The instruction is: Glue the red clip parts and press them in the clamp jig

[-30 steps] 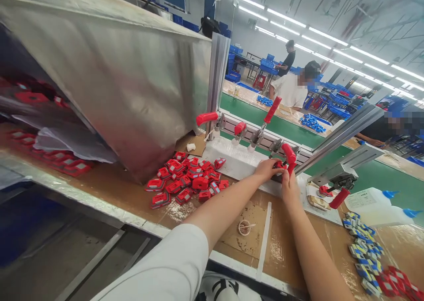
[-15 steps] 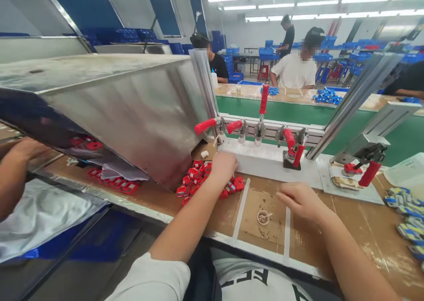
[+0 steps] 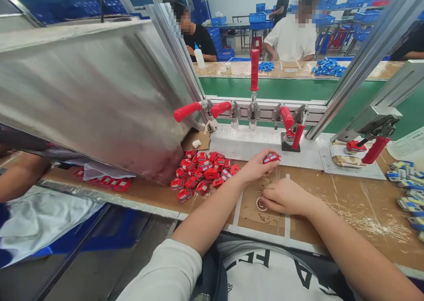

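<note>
Clamps (image 3: 253, 108) with red handles stand beyond and mostly right of the heap of red parts (image 3: 202, 173). Right of the heap, the left hand (image 3: 256, 166) grasps one red part (image 3: 271, 158); the right hand (image 3: 281, 195) bends over a small cup (image 3: 257, 204), its hold impossible to tell.

With the cup (image 3: 258, 207) on the counter (image 3: 347, 195) as dial centre: heaped parts (image 3: 198, 175) at ten o'clock, beside a box (image 3: 99, 93) farther out; at twelve, a row of clamps (image 3: 254, 106); at two, a single clamp (image 3: 380, 126); at three, more parts (image 3: 409, 195).
</note>
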Demonstrator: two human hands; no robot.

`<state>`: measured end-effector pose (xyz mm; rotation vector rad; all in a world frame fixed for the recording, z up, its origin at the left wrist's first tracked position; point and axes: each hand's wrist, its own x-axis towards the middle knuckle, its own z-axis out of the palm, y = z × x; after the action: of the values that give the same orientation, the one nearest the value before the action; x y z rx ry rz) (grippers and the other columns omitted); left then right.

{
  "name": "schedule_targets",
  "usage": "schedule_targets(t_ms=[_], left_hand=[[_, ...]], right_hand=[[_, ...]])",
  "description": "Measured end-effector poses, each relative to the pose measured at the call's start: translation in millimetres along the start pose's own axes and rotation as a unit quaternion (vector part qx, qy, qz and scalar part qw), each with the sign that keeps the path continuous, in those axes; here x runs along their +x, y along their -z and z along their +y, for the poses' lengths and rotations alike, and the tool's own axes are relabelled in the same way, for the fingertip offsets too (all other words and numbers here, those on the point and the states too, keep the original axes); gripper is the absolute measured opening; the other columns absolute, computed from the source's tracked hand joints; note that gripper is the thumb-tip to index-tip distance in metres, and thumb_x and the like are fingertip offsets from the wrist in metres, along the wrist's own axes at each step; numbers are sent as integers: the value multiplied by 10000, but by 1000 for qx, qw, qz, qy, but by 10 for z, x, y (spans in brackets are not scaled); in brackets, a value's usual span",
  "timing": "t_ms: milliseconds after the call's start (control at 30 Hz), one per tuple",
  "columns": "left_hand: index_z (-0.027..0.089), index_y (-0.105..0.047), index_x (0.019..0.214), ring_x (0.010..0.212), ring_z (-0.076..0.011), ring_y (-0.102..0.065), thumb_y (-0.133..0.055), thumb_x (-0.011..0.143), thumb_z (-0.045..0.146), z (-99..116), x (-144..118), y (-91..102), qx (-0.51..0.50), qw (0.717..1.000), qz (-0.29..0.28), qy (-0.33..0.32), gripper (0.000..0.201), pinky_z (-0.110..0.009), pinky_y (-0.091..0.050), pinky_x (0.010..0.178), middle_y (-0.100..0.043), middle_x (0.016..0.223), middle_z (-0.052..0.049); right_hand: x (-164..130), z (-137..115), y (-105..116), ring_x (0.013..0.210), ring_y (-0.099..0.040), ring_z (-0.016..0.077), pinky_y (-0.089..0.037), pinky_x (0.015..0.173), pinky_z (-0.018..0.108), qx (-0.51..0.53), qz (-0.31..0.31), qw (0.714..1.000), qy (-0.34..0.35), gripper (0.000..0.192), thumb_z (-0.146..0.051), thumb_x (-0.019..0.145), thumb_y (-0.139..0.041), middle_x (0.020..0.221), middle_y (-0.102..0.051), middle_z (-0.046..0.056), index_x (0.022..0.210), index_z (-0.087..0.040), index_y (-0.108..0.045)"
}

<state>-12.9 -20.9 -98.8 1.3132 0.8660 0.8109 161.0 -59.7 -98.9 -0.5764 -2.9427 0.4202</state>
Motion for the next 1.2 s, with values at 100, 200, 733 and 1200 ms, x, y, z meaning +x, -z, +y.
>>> schedule_targets(t_ms=[100, 200, 733, 1200], left_hand=[[248, -571, 1228, 568, -55, -390, -766, 821, 511, -128, 46, -18, -82, 996, -8, 22, 522, -190, -287, 498, -604, 908, 9], [254, -610, 1270, 584, -61, -385, -755, 845, 488, -186, 32, 0, -77, 996, 12, 32, 507, -184, -292, 497, -530, 821, 25], [141, -707, 1086, 895, -185, -711, -875, 699, 203, -427, 71, -27, 1, 999, 52, -4, 426, -307, -545, 853, -765, 987, -72], [148, -729, 1070, 909, -207, -726, -868, 686, 230, -476, 82, -30, 69, 996, 48, 6, 416, -304, -564, 833, -778, 990, -68]], right_hand=[[13, 6, -26, 594, -470, 143, -222, 604, 315, 10, 10, 1000, 0, 320, -236, 1010, -492, 673, -639, 29, 713, -179, -597], [7, 9, -29, 565, -423, 136, -214, 598, 310, 46, 21, 999, -4, 330, -226, 997, -502, 632, -597, 10, 676, -187, -563], [-164, 279, 32, 511, -251, 111, -226, 538, 295, 292, 314, 891, -147, 455, -335, 976, -464, 543, -259, -50, 586, -227, -257], [-94, 481, -15, 541, -311, 116, -259, 529, 272, 251, 346, 860, -280, 468, -430, 974, -491, 555, -304, -44, 588, -225, -323]])
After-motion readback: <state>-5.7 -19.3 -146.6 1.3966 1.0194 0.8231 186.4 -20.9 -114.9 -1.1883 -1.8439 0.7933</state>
